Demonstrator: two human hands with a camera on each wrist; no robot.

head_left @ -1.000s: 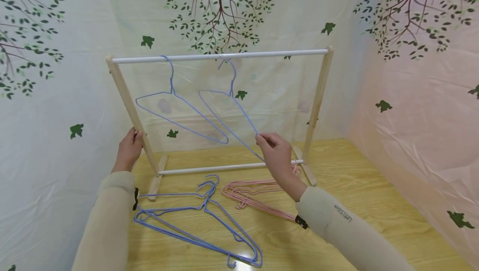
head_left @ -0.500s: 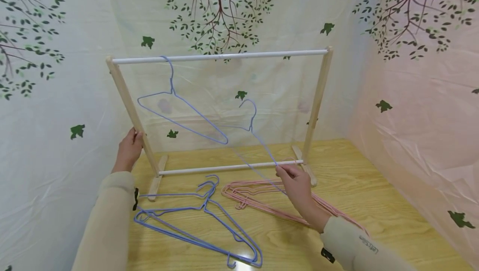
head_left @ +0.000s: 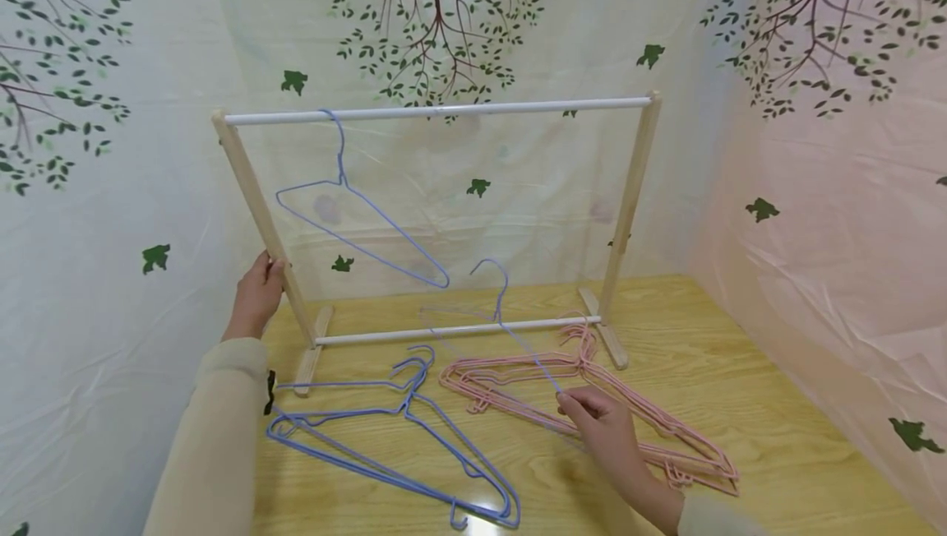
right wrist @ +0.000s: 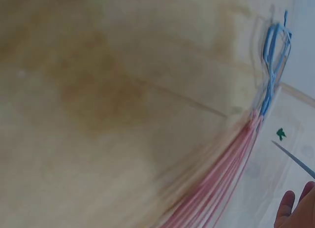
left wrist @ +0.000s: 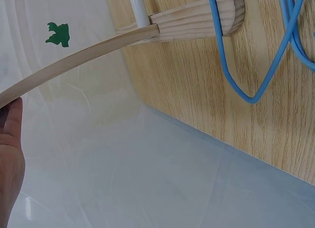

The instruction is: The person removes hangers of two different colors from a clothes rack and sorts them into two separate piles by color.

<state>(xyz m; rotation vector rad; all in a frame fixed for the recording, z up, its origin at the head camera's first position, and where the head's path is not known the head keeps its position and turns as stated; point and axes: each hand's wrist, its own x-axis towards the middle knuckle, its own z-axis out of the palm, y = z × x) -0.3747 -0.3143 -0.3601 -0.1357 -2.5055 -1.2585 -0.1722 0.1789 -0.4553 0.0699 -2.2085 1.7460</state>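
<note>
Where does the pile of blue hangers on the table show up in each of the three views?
Head: blue hangers lie lower centre on the table, left of the pink hangers.
Left wrist: blue wire loops at the top right, crossing the rack foot.
Right wrist: a blurred blue bundle at the upper right, above the pink ones.
Shared landmark: the wood-grain table.
</note>
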